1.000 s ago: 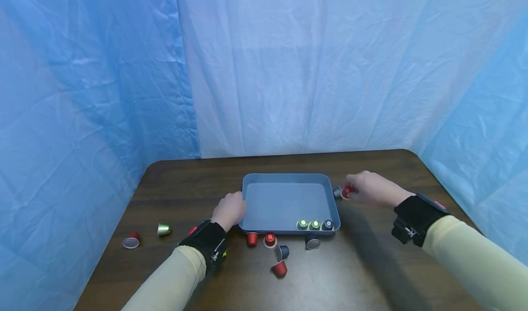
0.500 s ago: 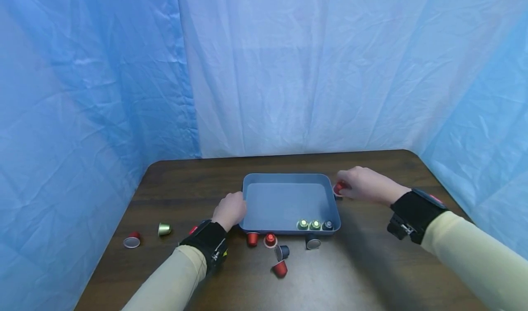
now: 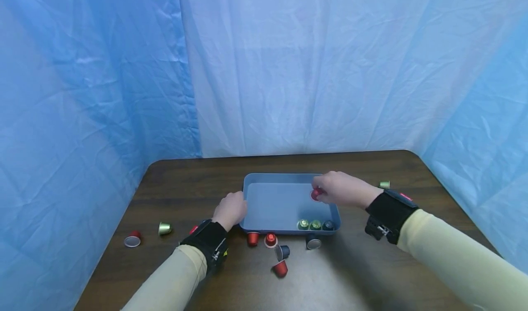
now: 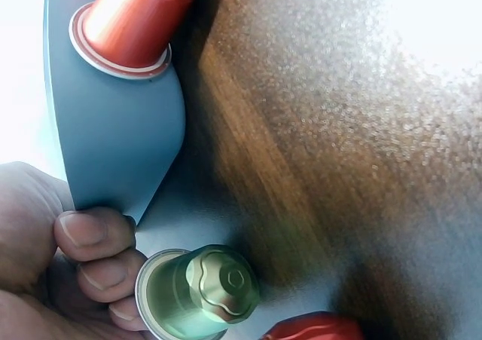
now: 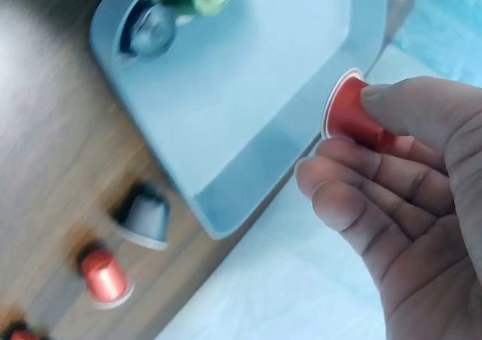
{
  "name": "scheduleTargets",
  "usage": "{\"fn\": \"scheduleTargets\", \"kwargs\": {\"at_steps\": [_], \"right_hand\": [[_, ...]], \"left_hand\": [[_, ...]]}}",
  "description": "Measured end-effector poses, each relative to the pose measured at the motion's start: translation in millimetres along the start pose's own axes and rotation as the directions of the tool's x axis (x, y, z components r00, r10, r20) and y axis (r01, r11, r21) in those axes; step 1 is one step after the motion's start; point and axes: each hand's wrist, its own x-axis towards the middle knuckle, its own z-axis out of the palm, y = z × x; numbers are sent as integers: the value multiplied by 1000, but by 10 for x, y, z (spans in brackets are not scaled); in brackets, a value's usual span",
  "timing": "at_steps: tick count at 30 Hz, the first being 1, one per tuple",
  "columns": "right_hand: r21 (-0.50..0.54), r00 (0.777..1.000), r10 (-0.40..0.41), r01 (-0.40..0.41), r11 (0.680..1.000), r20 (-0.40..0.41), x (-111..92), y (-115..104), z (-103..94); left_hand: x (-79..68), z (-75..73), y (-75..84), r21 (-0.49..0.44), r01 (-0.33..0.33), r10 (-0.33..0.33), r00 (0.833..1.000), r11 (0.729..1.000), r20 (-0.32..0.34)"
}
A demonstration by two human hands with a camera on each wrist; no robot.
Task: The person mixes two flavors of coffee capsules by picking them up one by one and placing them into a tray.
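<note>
Moved since the earlier head frame: one red coffee capsule [image 3: 315,195], carried leftward by the right hand [image 3: 345,188] from beside the right wall of the blue-grey tray [image 3: 276,203] to above its right part.

Head view. Left hand [image 3: 230,210]: at the tray's left rim, place unchanged, farther from the red coffee capsule than the right. We list, in the tray's near-right corner, one row, narrow ends up: left green capsule [image 3: 303,225], right green capsule [image 3: 315,225], dark blue capsule [image 3: 328,226]. Governing relation, as we judge it: the held piece lies on the far side of this row, well apart, bare tray floor between.

Left wrist view. Fingers curled at the tray edge, seemingly pinching it, no capsule held. One metallic green capsule [image 4: 199,291] appears just beside the fingertips; contact we cannot tell.

Right wrist view. Thumb and fingers pinch the red coffee capsule, closed to its width. Long axis, tilted by our reading: narrow end toward the palm, white-edged rim away from it, facing the tray.
</note>
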Motion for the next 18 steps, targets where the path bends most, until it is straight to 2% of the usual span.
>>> {"fn": "scheduleTargets", "kwargs": {"at_steps": [8,18], "right_hand": [[-15,999,-36,36,999,40,186,-272,101],[8,993,-94,93,996,69,344,-412,243]], "left_hand": [[-19,-3,3,-9,11,-11,1000,1000,13],[-10,-3,-10,-4,0,0,1000,1000,7]]}}
